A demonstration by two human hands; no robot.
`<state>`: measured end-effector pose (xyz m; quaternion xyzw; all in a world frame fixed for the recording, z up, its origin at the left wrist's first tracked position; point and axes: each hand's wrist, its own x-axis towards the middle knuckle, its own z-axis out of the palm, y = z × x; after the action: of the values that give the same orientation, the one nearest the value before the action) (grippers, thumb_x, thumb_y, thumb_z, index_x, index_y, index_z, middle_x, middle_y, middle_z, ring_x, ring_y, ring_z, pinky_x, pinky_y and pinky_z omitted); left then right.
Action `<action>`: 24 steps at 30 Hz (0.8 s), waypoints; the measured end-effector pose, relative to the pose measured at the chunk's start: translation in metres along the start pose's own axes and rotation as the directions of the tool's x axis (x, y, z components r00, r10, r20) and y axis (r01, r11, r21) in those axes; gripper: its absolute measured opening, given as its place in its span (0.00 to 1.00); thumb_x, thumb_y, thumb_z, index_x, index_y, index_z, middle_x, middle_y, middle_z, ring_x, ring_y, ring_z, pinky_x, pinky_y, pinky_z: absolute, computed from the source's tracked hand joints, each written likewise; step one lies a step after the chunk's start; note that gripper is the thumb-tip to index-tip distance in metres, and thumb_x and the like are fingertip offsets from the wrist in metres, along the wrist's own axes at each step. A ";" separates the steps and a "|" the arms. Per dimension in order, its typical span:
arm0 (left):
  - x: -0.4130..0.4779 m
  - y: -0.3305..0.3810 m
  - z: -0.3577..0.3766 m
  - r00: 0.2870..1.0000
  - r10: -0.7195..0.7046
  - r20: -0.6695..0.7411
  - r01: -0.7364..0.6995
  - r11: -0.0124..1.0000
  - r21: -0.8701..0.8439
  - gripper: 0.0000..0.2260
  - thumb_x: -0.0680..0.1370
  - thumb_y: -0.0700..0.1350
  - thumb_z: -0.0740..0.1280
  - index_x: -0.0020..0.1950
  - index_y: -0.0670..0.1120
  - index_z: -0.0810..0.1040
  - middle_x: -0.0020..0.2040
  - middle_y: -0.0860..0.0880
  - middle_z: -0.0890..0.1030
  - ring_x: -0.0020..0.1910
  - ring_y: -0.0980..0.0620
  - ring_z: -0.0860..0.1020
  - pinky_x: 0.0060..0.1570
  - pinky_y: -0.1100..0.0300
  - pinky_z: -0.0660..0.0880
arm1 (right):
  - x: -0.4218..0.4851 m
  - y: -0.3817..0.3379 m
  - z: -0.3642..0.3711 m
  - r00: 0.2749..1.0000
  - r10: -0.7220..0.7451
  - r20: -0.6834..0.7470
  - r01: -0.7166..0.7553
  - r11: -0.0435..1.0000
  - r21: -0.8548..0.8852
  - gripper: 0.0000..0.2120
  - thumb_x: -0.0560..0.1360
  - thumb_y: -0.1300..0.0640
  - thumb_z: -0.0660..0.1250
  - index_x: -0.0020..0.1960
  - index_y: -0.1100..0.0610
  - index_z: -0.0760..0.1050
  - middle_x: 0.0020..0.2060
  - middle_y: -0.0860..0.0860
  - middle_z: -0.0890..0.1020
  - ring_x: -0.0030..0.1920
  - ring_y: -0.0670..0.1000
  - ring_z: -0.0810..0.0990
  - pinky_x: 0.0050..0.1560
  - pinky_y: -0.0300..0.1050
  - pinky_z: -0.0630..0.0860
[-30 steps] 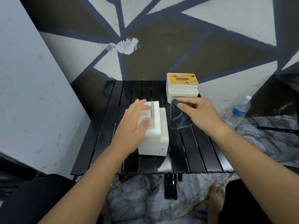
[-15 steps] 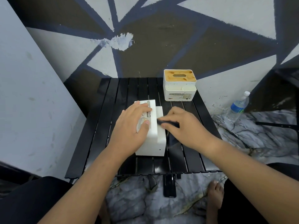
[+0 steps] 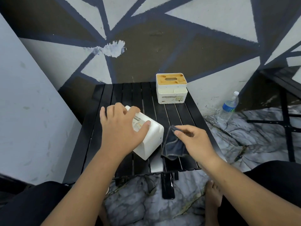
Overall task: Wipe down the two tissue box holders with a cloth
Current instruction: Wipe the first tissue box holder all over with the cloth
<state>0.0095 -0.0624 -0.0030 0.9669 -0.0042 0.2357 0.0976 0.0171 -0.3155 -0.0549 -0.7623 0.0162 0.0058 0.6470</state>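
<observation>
Your left hand (image 3: 120, 132) is gripping the near box (image 3: 153, 138) with curled fingers while your right hand (image 3: 197, 142) is pinching the cloth (image 3: 172, 146) just right of it, the other box (image 3: 171, 93) sitting well beyond it on the surface (image 3: 179, 115).

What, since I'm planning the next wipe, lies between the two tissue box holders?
Head view: only bare table slats separate the near holder from the far holder.

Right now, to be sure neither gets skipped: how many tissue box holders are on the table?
2. The near holder lies tipped under the left hand; the far holder, wooden-topped, stands upright at the back right. None looks hidden.
</observation>
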 end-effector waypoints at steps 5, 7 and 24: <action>0.006 0.003 0.003 0.981 0.188 0.056 -0.174 0.966 -0.190 0.15 0.80 0.58 0.63 0.61 0.54 0.80 0.67 0.57 0.78 0.70 0.52 0.74 0.84 0.39 0.54 | -0.009 0.026 0.022 0.938 0.278 -0.210 -0.227 0.945 0.235 0.04 0.80 0.59 0.76 0.53 0.52 0.87 0.41 0.46 0.88 0.44 0.45 0.87 0.45 0.38 0.81; 0.007 0.008 0.005 0.978 0.203 0.048 -0.186 0.954 -0.236 0.12 0.81 0.55 0.62 0.58 0.56 0.81 0.59 0.60 0.81 0.61 0.54 0.78 0.80 0.44 0.63 | -0.015 0.027 0.038 0.930 0.311 -0.194 -0.243 0.919 0.309 0.03 0.80 0.61 0.75 0.52 0.54 0.86 0.38 0.46 0.86 0.39 0.42 0.85 0.39 0.34 0.79; 0.007 0.015 0.013 0.982 0.186 0.042 -0.175 0.967 -0.183 0.12 0.83 0.52 0.61 0.54 0.56 0.84 0.52 0.59 0.82 0.57 0.53 0.78 0.70 0.44 0.69 | -0.019 0.021 0.075 0.907 0.397 -0.141 -0.313 0.859 0.406 0.02 0.79 0.61 0.77 0.48 0.55 0.87 0.43 0.49 0.90 0.49 0.50 0.89 0.48 0.40 0.83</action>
<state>0.0206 -0.0795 -0.0082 0.9563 -0.1163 0.2138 0.1618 -0.0020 -0.2442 -0.0871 -0.6044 0.2293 0.0382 0.7620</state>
